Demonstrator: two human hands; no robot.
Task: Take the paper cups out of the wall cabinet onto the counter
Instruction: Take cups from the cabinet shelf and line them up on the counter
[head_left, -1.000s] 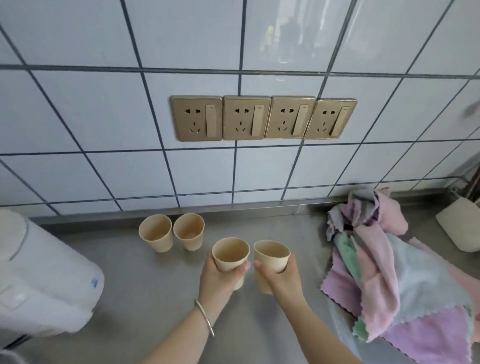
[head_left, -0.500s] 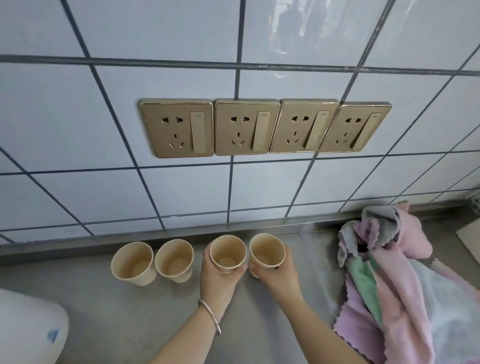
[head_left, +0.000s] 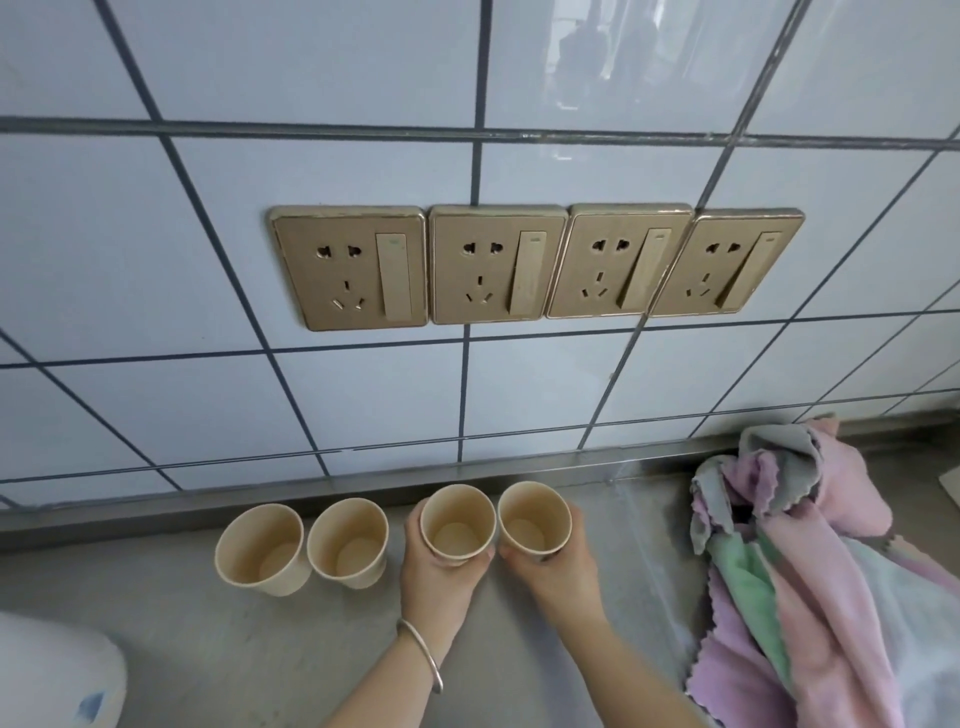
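Note:
Several tan paper cups stand in a row on the grey counter (head_left: 249, 654) close to the tiled wall. The two left ones, a cup (head_left: 260, 548) and its neighbour (head_left: 347, 543), stand free. My left hand (head_left: 439, 571) grips the third cup (head_left: 457, 522) from the near side. My right hand (head_left: 558, 569) grips the fourth cup (head_left: 534, 522), with fingers round its right side. Both held cups are upright, open end up, side by side and nearly touching. The wall cabinet is out of view.
A heap of pink, green and grey cloths (head_left: 810, 561) lies on the counter to the right. A white appliance (head_left: 52, 675) fills the lower left corner. A row of gold wall sockets (head_left: 530, 265) sits above the cups.
Both hands carried their cups away from me toward the wall, into line with the two standing cups. The camera moved closer to the wall.

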